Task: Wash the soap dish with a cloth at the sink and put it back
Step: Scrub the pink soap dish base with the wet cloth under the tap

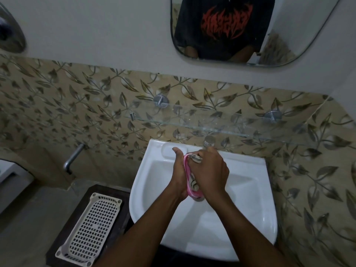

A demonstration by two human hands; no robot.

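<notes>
Over the white sink (250, 214) I hold a pink soap dish (186, 175) on edge between my hands. My left hand (179, 176) cups its back and left side. My right hand (210, 170) presses a pale patterned cloth (193, 185) into the dish's open face; a bit of the cloth also shows near my fingertips. Most of the dish and cloth is hidden by my hands. The chrome tap (209, 142) stands just behind my right hand.
A glass shelf (192, 120) hangs on the tiled wall above the sink. A white perforated plastic tray (90, 226) lies on a dark stand to the left. A metal wall spout (74, 158) sticks out at left. A mirror (327, 31) is above.
</notes>
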